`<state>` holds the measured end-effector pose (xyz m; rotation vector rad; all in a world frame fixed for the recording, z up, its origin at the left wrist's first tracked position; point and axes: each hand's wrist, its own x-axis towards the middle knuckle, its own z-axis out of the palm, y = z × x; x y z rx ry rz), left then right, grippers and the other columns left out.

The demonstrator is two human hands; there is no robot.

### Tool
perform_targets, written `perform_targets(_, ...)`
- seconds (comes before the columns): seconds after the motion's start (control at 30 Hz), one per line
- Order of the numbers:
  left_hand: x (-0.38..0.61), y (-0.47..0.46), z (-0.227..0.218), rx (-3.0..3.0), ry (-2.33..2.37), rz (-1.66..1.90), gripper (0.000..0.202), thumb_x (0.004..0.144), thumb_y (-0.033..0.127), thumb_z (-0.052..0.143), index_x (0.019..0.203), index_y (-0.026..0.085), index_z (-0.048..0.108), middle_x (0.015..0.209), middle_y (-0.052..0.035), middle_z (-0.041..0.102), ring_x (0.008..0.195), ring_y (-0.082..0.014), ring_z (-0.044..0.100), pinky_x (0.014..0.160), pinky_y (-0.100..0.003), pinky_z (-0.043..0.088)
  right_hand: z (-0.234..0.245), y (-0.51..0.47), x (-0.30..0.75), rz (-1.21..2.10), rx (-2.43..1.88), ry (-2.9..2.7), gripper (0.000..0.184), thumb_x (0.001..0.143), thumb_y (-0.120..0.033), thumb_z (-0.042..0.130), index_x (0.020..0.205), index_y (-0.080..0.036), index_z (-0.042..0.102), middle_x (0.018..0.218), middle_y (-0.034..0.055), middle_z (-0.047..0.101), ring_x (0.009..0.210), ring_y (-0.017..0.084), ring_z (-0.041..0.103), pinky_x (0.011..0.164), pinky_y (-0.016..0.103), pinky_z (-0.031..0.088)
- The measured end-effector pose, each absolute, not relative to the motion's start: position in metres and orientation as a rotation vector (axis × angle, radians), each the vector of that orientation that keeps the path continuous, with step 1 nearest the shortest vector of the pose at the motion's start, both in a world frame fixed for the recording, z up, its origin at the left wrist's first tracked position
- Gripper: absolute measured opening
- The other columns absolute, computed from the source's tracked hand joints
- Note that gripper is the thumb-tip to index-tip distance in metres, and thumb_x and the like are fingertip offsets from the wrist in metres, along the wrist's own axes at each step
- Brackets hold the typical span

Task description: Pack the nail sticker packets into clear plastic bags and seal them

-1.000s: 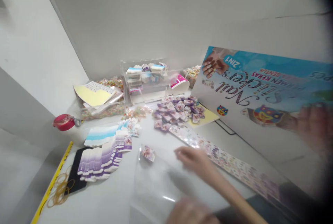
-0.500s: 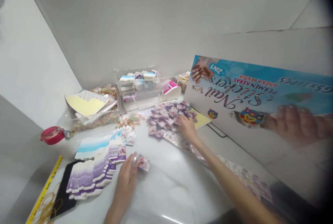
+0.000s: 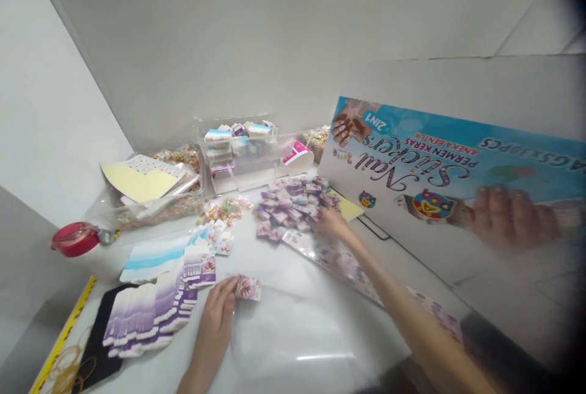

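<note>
My left hand (image 3: 216,315) is low in the middle of the head view, thumb and fingers closed on the near edge of a small purple printed card (image 3: 248,288) with a picture of a hand on it. My right hand (image 3: 332,225) reaches to the right side of a heap of small folded purple packets (image 3: 288,202). Its fingers are bent together on the packets; what sits between the fingertips is hidden. Beneath that wrist runs a printed sticker sheet (image 3: 339,263). Left of my left hand lie fanned stacks of purple-and-white cards (image 3: 146,311) and blue-and-white cards (image 3: 153,257).
An upside-down "Nail Stickers" box (image 3: 389,211) stands along the right. At the back are a clear tray (image 3: 256,180) of cards and a clear bag of coloured candies (image 3: 183,208). A red-lidded bottle (image 3: 75,240) and rubber bands (image 3: 68,369) are at the left.
The view has shifted slightly, moving the scene a little to the left. My left hand still holds the card, now turned a bit flatter. My right hand stays at the packet heap.
</note>
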<state>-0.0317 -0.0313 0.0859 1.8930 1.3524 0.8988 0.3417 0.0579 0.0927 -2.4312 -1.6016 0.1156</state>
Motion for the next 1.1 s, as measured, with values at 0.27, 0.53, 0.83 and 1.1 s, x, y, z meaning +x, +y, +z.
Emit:
perform_targets(0.27, -0.034, -0.032, 0.084, 1.876, 1.359, 0.923, 0.04, 0.093, 0.039, 0.033, 0.116, 0.021, 0.06, 0.123, -0.0073, 0.058, 0.119, -0.0233, 0.05, 0.105, -0.046, 0.036, 0.076, 0.046, 0.307, -0.079, -2.524, -1.581, 0.042, 0.084, -0.025, 0.049, 0.123, -0.008, 0.048, 0.113, 0.0218, 0.058, 0.102, 0.029, 0.055, 0.078, 0.033, 0.039)
perform_targets(0.53, -0.034, -0.034, 0.088, 1.858, 1.357, 0.927, 0.039, 0.092, 0.04, 0.033, 0.116, 0.023, 0.061, 0.122, -0.0067, 0.059, 0.118, -0.023, 0.05, 0.105, -0.046, 0.037, 0.07, 0.031, 0.31, -0.142, -2.496, -1.686, 0.048, 0.087, -0.018, 0.042, 0.134, -0.01, 0.038, 0.126, 0.0224, 0.05, 0.113, 0.032, 0.047, 0.089, 0.039, 0.035)
perform_targets(0.83, -0.034, -0.032, 0.086, 1.871, 1.371, 0.926, 0.039, 0.092, 0.039, 0.033, 0.115, 0.022, 0.061, 0.12, -0.0068, 0.06, 0.117, -0.0231, 0.052, 0.103, -0.045, 0.039, 0.098, 0.086, 0.352, 0.01, -2.481, -1.656, 0.048, 0.081, -0.032, 0.058, 0.121, -0.006, 0.05, 0.12, 0.0215, 0.055, 0.108, 0.029, 0.052, 0.084, 0.03, 0.038)
perform_targets(1.1, -0.035, -0.03, 0.08, 1.881, 1.372, 0.897, 0.039, 0.092, 0.039, 0.034, 0.116, 0.021, 0.06, 0.123, -0.0071, 0.059, 0.119, -0.0227, 0.051, 0.105, -0.046, 0.037, 0.105, 0.116, 0.334, 0.169, -2.414, -1.701, 0.031, 0.085, -0.039, 0.057, 0.099, -0.011, 0.061, 0.097, 0.0084, 0.065, 0.086, 0.018, 0.06, 0.077, 0.03, 0.045)
